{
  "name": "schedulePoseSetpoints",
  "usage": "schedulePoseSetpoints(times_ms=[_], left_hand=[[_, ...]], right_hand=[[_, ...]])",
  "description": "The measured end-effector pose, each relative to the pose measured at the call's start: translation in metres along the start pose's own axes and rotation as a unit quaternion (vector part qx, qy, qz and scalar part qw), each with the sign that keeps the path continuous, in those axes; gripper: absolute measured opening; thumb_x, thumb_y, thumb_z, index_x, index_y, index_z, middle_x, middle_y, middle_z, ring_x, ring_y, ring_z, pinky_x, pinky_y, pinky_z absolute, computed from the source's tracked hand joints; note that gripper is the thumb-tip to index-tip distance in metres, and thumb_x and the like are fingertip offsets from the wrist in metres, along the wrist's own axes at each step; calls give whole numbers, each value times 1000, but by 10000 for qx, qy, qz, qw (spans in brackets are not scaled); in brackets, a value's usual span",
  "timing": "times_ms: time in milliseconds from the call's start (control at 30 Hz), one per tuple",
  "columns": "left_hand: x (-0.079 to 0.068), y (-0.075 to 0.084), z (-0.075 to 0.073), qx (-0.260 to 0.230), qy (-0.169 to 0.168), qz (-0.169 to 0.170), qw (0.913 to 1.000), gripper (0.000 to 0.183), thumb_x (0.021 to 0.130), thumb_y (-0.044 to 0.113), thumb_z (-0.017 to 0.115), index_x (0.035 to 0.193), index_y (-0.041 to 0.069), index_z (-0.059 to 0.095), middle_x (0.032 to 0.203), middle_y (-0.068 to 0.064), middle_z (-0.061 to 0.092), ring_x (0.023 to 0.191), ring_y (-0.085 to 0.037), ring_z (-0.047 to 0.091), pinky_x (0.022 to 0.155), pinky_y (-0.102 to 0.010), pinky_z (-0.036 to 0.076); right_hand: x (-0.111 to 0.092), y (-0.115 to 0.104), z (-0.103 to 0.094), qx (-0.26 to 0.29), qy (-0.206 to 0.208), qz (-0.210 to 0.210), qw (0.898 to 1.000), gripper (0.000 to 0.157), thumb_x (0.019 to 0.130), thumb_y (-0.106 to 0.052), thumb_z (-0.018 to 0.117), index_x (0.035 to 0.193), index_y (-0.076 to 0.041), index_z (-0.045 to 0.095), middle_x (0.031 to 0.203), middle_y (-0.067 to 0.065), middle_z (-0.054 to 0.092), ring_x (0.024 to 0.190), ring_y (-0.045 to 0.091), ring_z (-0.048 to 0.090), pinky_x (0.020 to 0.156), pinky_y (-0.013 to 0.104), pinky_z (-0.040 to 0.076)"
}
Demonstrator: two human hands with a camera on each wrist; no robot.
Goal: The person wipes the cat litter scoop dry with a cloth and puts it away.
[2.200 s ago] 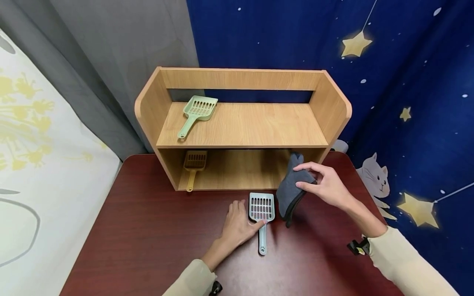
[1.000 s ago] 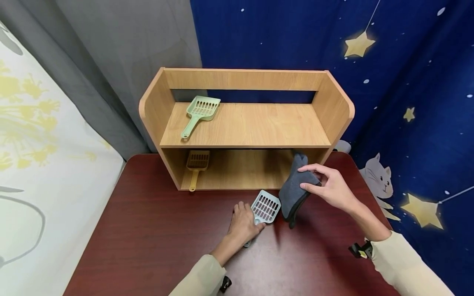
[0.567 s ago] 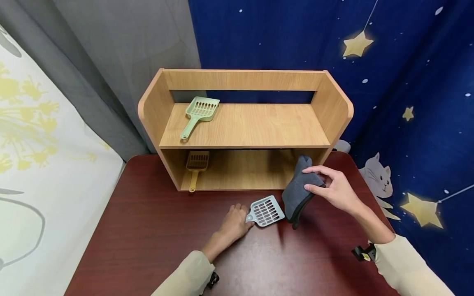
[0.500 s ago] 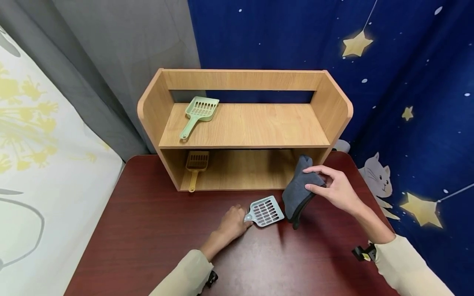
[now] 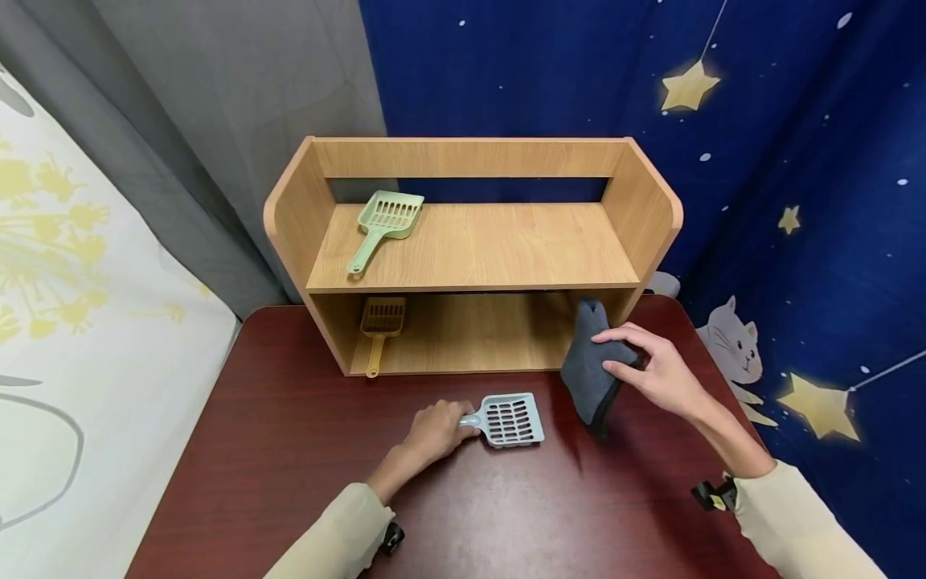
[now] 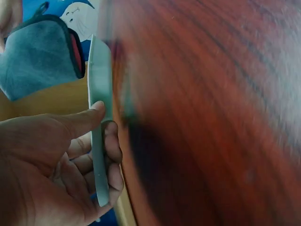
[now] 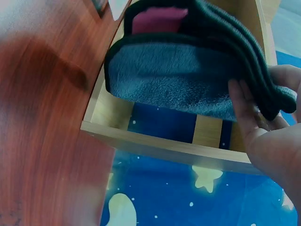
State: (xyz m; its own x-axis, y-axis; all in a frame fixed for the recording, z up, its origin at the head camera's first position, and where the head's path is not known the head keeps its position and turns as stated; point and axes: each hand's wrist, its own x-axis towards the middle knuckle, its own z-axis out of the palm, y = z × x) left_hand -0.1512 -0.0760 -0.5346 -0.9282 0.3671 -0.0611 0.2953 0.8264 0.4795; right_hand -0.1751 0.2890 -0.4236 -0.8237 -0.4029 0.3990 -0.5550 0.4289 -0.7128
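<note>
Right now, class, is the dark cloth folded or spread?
Folded: the right hand pinches the dark cloth, whose layers double over with pink showing between them.

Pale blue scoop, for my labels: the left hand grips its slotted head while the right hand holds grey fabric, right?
No: in the left wrist view, the left hand grips the scoop by its handle; the right hand does hold grey fabric.

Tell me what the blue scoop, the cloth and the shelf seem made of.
Blue scoop: probably moulded plastic, smooth with a dull sheen; thin walls and even slots suggest it.
Cloth: soft, fuzzy fabric, perhaps microfibre; the right wrist view shows its nap and dark trim.
Shelf: wood or wood-look laminate, satin; grain shows, but which is unclear.
</note>
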Motion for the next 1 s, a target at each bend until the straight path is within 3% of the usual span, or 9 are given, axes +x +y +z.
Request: schedulePoseSetpoints(times_ms=[333, 467, 600, 800, 1000], left_hand=[[-5, -1, -34, -327, 205, 896, 9952, 16, 92, 24, 83, 105, 16, 78, 84, 5, 72, 70, -9, 60, 60, -36, 52], [-6, 6, -50, -464, 232, 1277, 9905, 18, 92, 23, 84, 108, 16, 79, 90, 6, 75, 75, -8, 61, 64, -35, 53], [-5, 12, -63, -600, 169, 1541, 9861, 20, 92, 26, 84, 111, 19, 80, 93, 9, 76, 76, -5, 60, 66, -30, 51], [-6, 19, -72, -636, 249, 1662, 9837, 24, 91, 30, 84, 115, 25, 82, 101, 13, 79, 80, -2, 64, 67, -26, 50], [-8, 29, -73, -581, 346, 1863, 9802, 24, 92, 33, 82, 116, 27, 82, 107, 16, 79, 92, -2, 71, 70, -29, 53]], right_hand=[[10, 4, 3, -161, -523, -586, 9968, 44, 92, 14, 72, 125, -15, 75, 118, -2, 69, 104, 10, 59, 87, 16, 45], [18, 8, 8, 155, -739, -835, 9936, 45, 91, 17, 70, 124, -13, 75, 120, 1, 70, 108, 14, 60, 93, 17, 45], [27, 11, 13, 610, -978, -806, 9901, 43, 91, 18, 69, 122, -12, 75, 120, 4, 69, 112, 14, 60, 98, 18, 45], [36, 6, 28, 1130, -1514, -556, 9804, 36, 94, 12, 69, 121, -10, 75, 120, 7, 69, 115, 18, 60, 99, 23, 47], [46, 6, 49, 1583, -1616, -624, 9721, 32, 95, 11, 68, 121, -7, 74, 118, 14, 68, 113, 20, 60, 95, 26, 49]])
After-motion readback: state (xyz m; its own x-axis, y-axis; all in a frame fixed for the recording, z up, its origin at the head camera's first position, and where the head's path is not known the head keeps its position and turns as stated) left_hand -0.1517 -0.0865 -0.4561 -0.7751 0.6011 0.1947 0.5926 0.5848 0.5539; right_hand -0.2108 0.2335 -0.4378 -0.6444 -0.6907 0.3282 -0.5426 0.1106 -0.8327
